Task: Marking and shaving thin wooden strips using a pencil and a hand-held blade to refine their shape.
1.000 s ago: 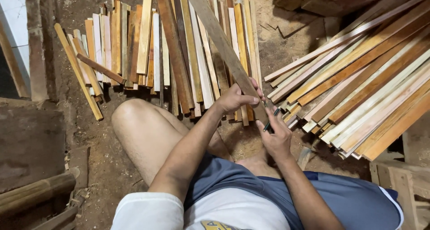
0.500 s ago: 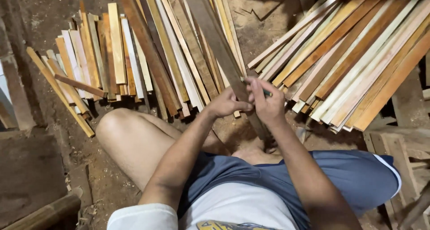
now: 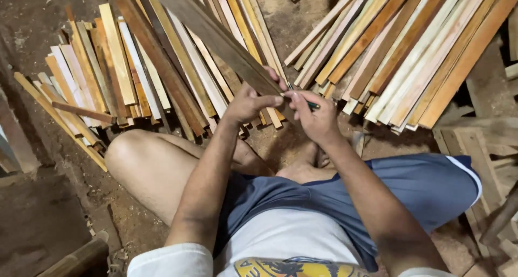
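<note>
I sit on a dirt floor with my knees spread. My left hand [image 3: 249, 103] grips the near end of a long dark wooden slat [image 3: 216, 37] that runs away up and to the left. My right hand [image 3: 315, 115] holds a thin dark pen-like tool [image 3: 306, 103] with its tip against the slat's near end, right beside my left thumb. Both hands hover above the ends of the slat piles.
A fan of short mixed-colour wooden slats [image 3: 118, 77] lies on the floor to the left and centre. A pile of longer pale and orange slats [image 3: 410, 56] lies to the right. Wooden offcuts [image 3: 485, 147] sit at the far right; a dark board [image 3: 38, 228] lies lower left.
The view has shifted, and both hands now sit higher and closer together on the slat's end. My right hand has brought the tool tip to the slat.
</note>
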